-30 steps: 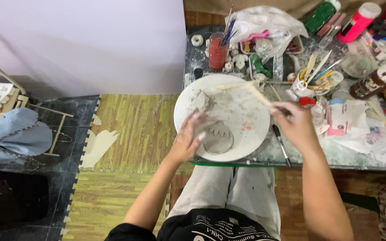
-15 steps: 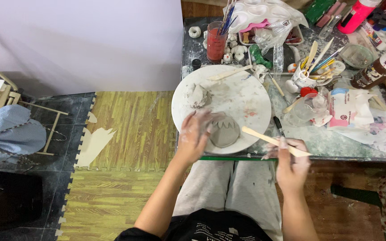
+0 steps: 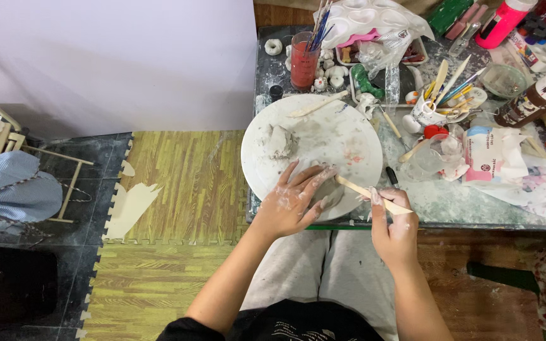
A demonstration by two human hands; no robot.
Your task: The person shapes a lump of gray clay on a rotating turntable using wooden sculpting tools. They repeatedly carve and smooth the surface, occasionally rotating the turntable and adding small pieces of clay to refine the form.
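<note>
Wooden stick (image 3: 368,194) pinched in right-hand fingers (image 3: 376,201); left fingers (image 3: 311,180) spread over clay.

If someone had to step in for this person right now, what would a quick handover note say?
Left hand: spread flat over the clay piece on the round white board, covering most of it.
Right hand: shut on a flat wooden stick, its tip at the clay by the left fingers.
Also on the board: a loose clay lump at the upper left and a second wooden tool at the top edge.
Nearby: a red cup of brushes and a white cup of tools on the crowded table.
Done: the board is smeared with clay; how far the shaping has got is hidden.
Left: cannot tell from here.
</note>
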